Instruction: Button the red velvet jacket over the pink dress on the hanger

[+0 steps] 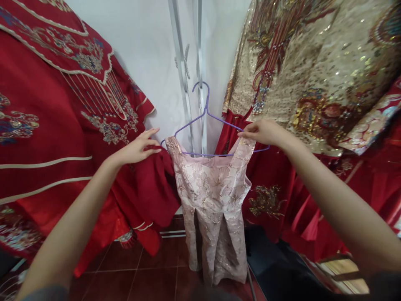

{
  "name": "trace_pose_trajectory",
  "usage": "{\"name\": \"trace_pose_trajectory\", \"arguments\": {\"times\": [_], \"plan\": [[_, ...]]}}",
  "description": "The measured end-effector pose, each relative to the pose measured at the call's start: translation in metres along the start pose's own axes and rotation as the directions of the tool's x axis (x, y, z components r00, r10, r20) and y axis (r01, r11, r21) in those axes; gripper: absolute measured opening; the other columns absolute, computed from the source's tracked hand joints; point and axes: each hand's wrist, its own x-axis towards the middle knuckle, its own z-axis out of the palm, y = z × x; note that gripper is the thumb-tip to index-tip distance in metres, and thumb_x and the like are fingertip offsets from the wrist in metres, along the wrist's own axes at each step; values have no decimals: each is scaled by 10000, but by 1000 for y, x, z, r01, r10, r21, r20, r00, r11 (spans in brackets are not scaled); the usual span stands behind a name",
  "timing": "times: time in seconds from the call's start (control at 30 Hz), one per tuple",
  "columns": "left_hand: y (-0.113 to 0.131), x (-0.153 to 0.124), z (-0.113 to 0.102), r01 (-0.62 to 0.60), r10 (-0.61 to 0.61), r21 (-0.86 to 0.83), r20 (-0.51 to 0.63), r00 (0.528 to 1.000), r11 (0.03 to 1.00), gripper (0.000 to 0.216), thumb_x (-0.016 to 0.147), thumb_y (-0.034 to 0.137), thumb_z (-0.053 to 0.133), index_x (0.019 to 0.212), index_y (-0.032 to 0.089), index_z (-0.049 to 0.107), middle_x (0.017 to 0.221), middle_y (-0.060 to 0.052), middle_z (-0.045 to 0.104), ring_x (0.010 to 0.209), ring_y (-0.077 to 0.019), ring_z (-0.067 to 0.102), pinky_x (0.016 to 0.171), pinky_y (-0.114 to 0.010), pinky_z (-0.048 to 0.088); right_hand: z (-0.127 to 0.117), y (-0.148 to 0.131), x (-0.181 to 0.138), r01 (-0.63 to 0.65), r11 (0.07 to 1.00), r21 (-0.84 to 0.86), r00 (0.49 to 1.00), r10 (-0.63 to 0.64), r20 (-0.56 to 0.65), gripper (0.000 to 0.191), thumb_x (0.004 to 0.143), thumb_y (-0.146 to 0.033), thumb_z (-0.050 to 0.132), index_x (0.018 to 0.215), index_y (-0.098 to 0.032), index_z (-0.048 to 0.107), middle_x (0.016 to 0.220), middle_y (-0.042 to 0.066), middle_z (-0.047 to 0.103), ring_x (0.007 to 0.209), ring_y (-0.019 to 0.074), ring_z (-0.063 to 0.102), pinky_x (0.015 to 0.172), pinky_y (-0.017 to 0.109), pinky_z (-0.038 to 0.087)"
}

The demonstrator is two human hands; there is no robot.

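A pale pink dress [208,188] with a shiny floral pattern hangs by its wide straps on a purple hanger [194,122]. The hanger's hook is up against the slim metal uprights, and I cannot tell whether it is hooked on anything. On the right, my right hand [261,133] pinches the dress strap where it crosses the hanger's arm. My left hand [138,147] is beside the other strap, fingers stretched out and apart, close to the hanger's left end with nothing held.
Red embroidered garments [59,104] hang on the left. A gold sequined garment [316,71] hangs on the right above red skirts. Metal uprights [183,83] stand before the white wall [138,37]. Below lie dark red floor tiles [153,280] and a black object [275,263].
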Motion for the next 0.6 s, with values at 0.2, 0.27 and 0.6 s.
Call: {"name": "trace_pose_trajectory", "arguments": {"times": [0.2,0.27,0.6], "plan": [[18,55,25,66,-66,40,-15,998,997,374,848,317,425,1101,177,661,1138,-111,692,1045,-235,635,962,-345,455,5,8,-16,12,998,69,998,-7,-68,386,867,-528,515,832,-200,717,783,56,725,685,183,619,633,286,420],[16,60,25,76,-75,47,-25,997,996,378,822,305,444,1081,174,686,981,-85,734,890,-227,669,864,-315,487,8,10,-25,60,992,114,996,-51,-74,366,900,-464,472,978,-194,705,919,64,736,775,199,642,705,299,448],[26,37,33,190,-227,-148,-301,926,971,348,794,384,532,978,193,757,967,-50,754,807,-222,669,782,-295,494,27,9,-27,3,981,195,957,53,-284,277,885,-347,517,980,-187,723,959,69,743,854,221,671,804,322,470]]}}
